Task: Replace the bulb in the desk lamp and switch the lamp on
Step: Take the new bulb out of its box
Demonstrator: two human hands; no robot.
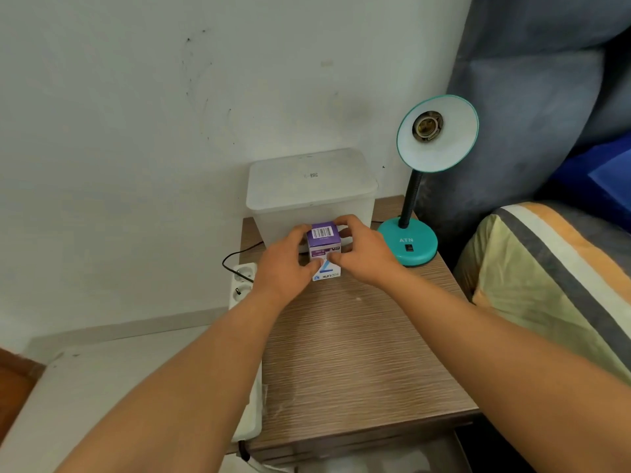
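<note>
A purple and white bulb box (324, 249) stands on the wooden bedside table (358, 353), barcode flap facing up. My left hand (285, 262) grips its left side and my right hand (363, 249) grips its right side and top edge. To the right stands a teal desk lamp (408, 245) with a black gooseneck. Its shade (438, 133) tilts toward me and the socket (426, 126) inside holds no bulb. A black switch (408, 248) sits on the lamp's base.
A frosted plastic container with lid (310, 192) stands against the wall behind the box. A white power strip (242, 281) with a black cord hangs at the table's left edge. A striped pillow (553, 285) and grey headboard (532, 97) lie right.
</note>
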